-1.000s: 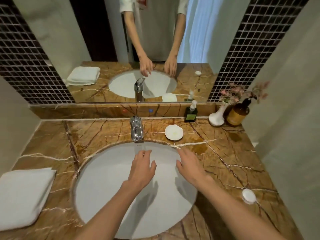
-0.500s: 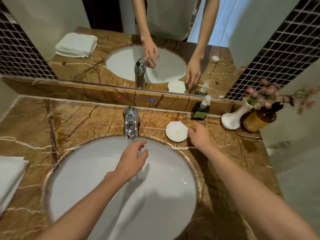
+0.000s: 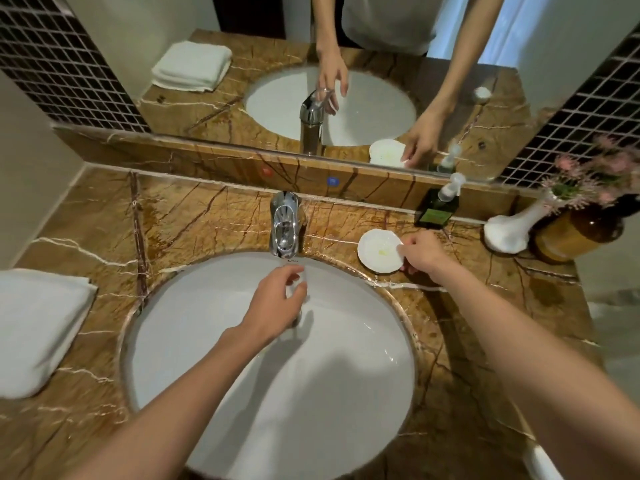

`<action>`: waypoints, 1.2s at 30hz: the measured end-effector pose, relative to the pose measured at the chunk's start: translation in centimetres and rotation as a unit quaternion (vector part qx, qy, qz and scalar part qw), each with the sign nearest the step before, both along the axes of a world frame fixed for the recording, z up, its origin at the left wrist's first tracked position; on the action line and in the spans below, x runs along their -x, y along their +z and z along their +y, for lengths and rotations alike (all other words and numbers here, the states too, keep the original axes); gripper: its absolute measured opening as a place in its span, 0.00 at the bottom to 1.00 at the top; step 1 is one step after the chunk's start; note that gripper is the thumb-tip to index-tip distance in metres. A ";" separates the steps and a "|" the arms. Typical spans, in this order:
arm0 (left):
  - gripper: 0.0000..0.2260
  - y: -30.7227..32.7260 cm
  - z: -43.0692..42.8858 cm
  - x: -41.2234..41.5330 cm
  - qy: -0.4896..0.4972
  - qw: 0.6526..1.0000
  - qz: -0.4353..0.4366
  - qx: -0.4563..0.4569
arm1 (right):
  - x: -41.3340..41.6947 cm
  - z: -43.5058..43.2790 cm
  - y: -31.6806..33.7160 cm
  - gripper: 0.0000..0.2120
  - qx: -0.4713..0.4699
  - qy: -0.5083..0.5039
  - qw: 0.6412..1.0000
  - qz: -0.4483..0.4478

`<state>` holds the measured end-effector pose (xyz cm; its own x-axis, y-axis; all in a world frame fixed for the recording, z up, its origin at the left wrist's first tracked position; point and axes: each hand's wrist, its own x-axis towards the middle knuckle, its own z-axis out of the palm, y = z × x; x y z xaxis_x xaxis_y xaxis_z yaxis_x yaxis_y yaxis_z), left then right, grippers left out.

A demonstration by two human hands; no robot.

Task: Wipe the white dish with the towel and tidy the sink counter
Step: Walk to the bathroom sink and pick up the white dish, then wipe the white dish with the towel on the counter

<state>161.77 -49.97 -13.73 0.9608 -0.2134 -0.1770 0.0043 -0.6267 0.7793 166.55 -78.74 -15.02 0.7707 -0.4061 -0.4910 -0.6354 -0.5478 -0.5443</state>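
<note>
- Folded towel (image 3: pixel 38 327) waits untouched at the counter's left edge.
- My left hand (image 3: pixel 277 299) hovers loosely curled over the basin, holding nothing.
- My right hand (image 3: pixel 420 252) has reached the white dish (image 3: pixel 379 251) beside the faucet; fingers seem to pinch its rim, so lifting comes next.

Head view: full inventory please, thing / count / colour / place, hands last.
dish: 1, white, counter right of faucet
towel: 1, white, folded, counter far left
faucet: 1, chrome, behind basin
basin: 1, white, centre
pump bottle: 1, dark green, by backsplash
vase: 1, white, pink flowers, right rear
jar: 1, amber, beside vase
mirror: 1, above backsplash
left hand: over basin, fingers curled
right hand: fingers on dish's right rim
</note>
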 end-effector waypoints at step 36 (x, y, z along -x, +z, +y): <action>0.15 -2.9 10.1 5.7 0.168 0.985 0.009 -0.030 | 6.3 14.7 0.8 0.09 0.117 0.262 0.953 -0.101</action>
